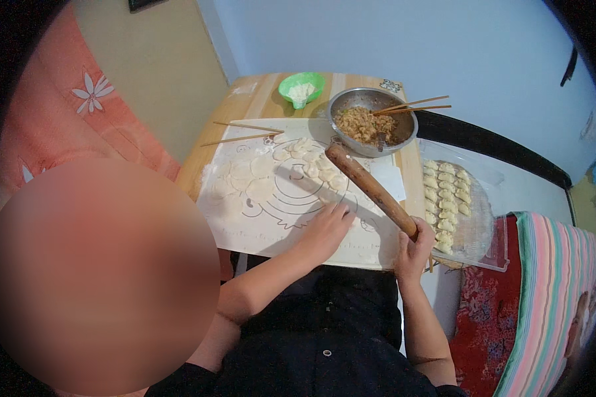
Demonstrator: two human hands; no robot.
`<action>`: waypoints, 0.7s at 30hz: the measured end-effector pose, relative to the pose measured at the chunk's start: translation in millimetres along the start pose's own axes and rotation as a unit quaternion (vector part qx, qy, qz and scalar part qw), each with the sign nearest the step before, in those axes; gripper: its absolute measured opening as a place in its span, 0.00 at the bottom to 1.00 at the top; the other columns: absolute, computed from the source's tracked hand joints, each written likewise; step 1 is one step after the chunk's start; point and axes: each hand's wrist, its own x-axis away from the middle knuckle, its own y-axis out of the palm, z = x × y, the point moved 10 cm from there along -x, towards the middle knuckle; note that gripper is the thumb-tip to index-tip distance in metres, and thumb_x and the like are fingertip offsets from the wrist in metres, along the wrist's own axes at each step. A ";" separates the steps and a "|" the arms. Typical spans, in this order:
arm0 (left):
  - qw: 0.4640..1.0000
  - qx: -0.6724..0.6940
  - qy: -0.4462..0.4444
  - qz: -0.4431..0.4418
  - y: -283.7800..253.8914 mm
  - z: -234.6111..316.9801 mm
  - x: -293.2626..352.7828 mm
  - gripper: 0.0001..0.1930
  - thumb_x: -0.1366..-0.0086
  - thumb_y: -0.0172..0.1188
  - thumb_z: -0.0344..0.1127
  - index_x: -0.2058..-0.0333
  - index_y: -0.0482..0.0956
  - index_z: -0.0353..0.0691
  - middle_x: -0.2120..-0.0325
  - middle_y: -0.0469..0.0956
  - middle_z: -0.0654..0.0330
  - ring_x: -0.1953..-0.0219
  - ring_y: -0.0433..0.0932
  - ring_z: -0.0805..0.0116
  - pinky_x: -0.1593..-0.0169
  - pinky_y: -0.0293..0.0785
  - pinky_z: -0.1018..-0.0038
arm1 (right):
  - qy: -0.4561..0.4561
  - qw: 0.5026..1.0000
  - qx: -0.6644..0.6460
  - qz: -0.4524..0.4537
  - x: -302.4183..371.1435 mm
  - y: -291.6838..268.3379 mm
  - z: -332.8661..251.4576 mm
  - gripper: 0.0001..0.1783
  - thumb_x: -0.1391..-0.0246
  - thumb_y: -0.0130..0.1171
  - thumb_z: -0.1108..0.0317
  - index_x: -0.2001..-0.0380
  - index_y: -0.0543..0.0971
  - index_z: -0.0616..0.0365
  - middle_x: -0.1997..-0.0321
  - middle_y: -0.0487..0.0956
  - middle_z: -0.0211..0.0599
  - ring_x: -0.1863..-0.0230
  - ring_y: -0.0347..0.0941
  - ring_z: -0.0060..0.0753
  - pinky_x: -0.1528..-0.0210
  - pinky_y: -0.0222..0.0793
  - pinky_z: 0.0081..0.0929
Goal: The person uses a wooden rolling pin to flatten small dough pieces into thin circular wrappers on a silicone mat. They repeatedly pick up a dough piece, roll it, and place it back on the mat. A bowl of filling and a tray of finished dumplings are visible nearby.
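Note:
My right hand [416,251] is wrapped round the near end of a wooden rolling pin [372,188], which tilts up above the mat toward the far left. On the white mat [271,238], my left hand [328,230] rests with its fingers bent together; whatever they hold is hidden. Small dough pieces [334,180] lie just beyond the left hand, dusted with flour. Flat round dough wrappers [261,188] are spread over the mat's left part, several overlapping.
A steel bowl of filling [364,126] with chopsticks [414,106] stands at the far right corner. Beside it is a green bowl of flour [300,92]. Another pair of chopsticks [245,137] lies at the mat's far left. Right of the table, a clear tray [480,231] holds rows of dumplings [447,195].

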 end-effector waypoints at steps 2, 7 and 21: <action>0.998 -0.002 0.035 0.045 4.2 7.3 -18.5 0.16 0.38 0.55 0.32 0.53 0.74 0.32 0.54 0.73 0.51 0.53 0.71 0.52 0.47 0.70 0.61 | 0.004 1.000 -0.007 0.006 1.2 -0.6 4.1 0.24 0.54 0.61 0.77 0.50 0.72 0.61 0.49 0.74 0.47 0.47 0.67 0.51 0.40 0.57 0.42; 0.995 0.031 0.018 -0.094 18.7 40.9 -11.9 0.23 0.36 0.55 0.35 0.46 0.69 0.28 0.44 0.69 0.47 0.43 0.68 0.49 0.40 0.66 0.60 | 0.018 1.000 0.008 -0.001 0.9 -4.3 4.2 0.23 0.52 0.62 0.75 0.50 0.72 0.61 0.49 0.74 0.47 0.47 0.67 0.51 0.41 0.58 0.42; 0.976 0.119 -0.071 -0.167 27.1 -14.4 3.1 0.33 0.30 0.50 0.48 0.34 0.57 0.33 0.34 0.58 0.45 0.31 0.54 0.51 0.29 0.48 0.59 | 0.007 0.999 0.048 -0.015 -1.9 -0.5 -1.8 0.21 0.49 0.60 0.72 0.50 0.72 0.60 0.49 0.74 0.47 0.47 0.67 0.53 0.41 0.56 0.44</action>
